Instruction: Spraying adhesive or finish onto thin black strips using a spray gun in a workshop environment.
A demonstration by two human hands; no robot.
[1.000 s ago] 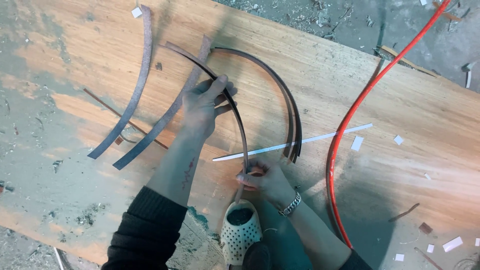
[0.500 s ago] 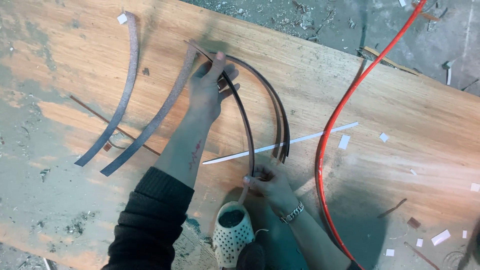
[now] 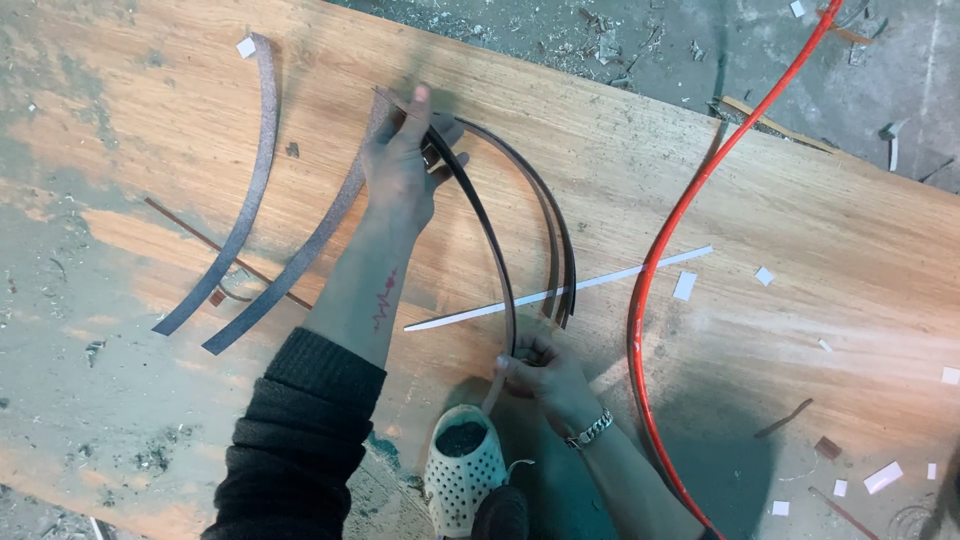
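The curved dark strip (image 3: 480, 215) is now stretched longer: pressed down by the flat-open left hand (image 3: 400, 170), pinched tight by the right hand (image 3: 540, 370).

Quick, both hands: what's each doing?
Left hand: open, pressing flat on the dark curved strip.
Right hand: closed, pinching the strip's lower end.
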